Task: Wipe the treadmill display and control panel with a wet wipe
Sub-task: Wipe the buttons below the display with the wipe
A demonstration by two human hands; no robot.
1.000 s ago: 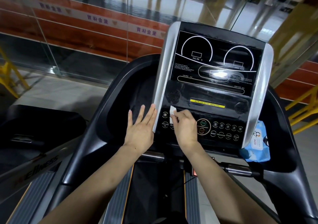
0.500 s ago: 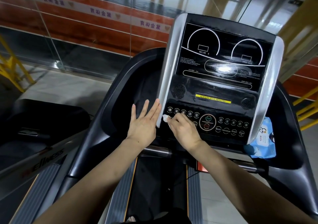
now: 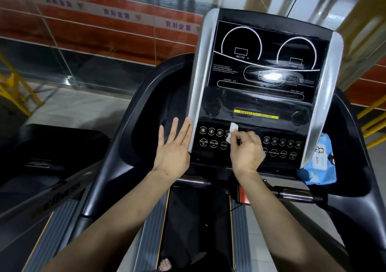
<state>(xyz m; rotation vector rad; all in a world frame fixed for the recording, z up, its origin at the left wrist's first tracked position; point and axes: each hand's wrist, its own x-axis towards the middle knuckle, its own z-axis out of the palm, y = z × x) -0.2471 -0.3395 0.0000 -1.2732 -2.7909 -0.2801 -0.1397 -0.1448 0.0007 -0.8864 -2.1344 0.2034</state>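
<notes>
The treadmill console stands in front of me, with a glossy black display [image 3: 265,62] above a black control panel [image 3: 279,146] of round buttons. My right hand [image 3: 246,150] pinches a small folded white wet wipe [image 3: 231,132] and presses it on the button rows near the panel's middle, covering the centre buttons. My left hand [image 3: 174,148] lies flat with fingers spread against the console's silver left edge [image 3: 197,87], holding nothing.
A blue pack of wet wipes [image 3: 321,163] sits in the right side tray. Steel handlebar grips [image 3: 296,193] run below the console. The treadmill belt [image 3: 196,219] lies beneath my arms. A glass wall [image 3: 94,31] stands ahead, and another treadmill [image 3: 41,167] is on the left.
My right hand slid the wipe left to the panel's left edge, then back right toward the middle. My left hand stayed flat on the silver edge.
</notes>
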